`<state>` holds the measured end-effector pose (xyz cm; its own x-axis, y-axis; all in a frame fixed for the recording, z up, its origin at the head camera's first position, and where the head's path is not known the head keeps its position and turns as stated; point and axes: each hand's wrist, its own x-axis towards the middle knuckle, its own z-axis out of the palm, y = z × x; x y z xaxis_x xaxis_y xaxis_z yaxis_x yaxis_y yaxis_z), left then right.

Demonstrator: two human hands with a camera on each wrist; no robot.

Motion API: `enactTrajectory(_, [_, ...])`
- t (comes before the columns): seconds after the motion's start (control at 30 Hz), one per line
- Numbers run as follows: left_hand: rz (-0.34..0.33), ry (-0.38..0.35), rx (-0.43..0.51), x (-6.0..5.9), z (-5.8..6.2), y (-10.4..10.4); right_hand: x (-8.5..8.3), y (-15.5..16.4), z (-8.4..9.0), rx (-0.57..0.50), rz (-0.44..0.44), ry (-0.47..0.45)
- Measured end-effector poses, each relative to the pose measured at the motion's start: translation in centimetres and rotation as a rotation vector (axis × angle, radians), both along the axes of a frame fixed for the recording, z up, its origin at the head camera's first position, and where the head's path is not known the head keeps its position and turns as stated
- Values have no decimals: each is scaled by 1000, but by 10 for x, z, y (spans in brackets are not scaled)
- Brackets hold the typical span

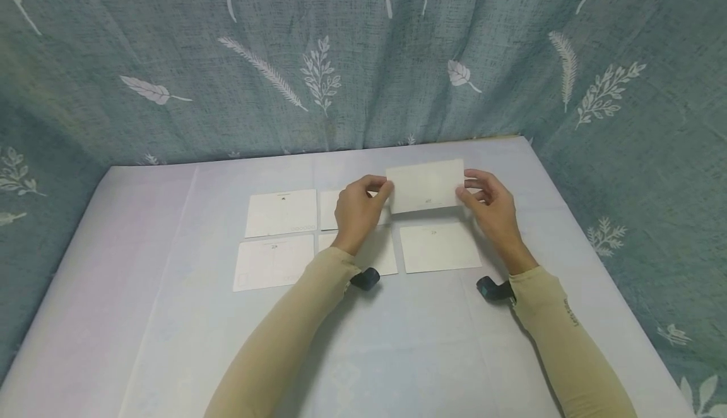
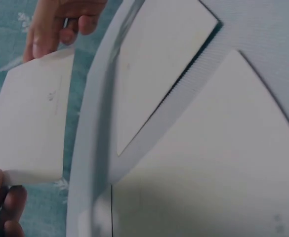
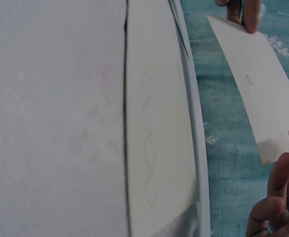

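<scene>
Both hands hold up one off-white card [image 1: 426, 185] above the far part of the table, with a tiny dark mark near its lower edge. My left hand [image 1: 359, 211] pinches its left end between thumb and fingers. At the other end, the thumb and fingers of my right hand [image 1: 493, 206] grip the card's right edge. Below it a similar card [image 1: 440, 249] lies flat. My left hand and forearm partly cover a middle front card [image 1: 379, 252] and a middle back card [image 1: 329, 209]. The left wrist view also shows the raised card [image 2: 28, 123] pinched at opposite ends.
To the left lie a back card [image 1: 281, 214] with faint ovals along its lower edge and a front card [image 1: 272, 265]. All rest on a pale cloth-covered table [image 1: 187, 329]. A teal leaf-patterned curtain [image 1: 363, 58] hangs behind and beside it.
</scene>
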<state>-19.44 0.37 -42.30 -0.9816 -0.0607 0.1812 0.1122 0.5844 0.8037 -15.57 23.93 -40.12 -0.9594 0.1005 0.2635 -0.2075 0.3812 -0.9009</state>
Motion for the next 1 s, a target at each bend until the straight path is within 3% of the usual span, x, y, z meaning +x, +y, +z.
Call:
enactTrajectory(0.17, [-8, -21, -33, -1, 1, 4, -1, 4, -3, 55, -10, -38])
enactTrajectory(0.5, [-73, -86, -124, -3, -5, 7, -16, 22, -33, 216, -40, -129])
enactTrajectory(0.7, [-86, -63, -170, -4, -7, 9, -19, 26, -35, 356, -46, -174])
enactTrajectory(1.0, [-100, -128, -205, -5, -11, 10, -25, 30, -34, 458, 16, -282])
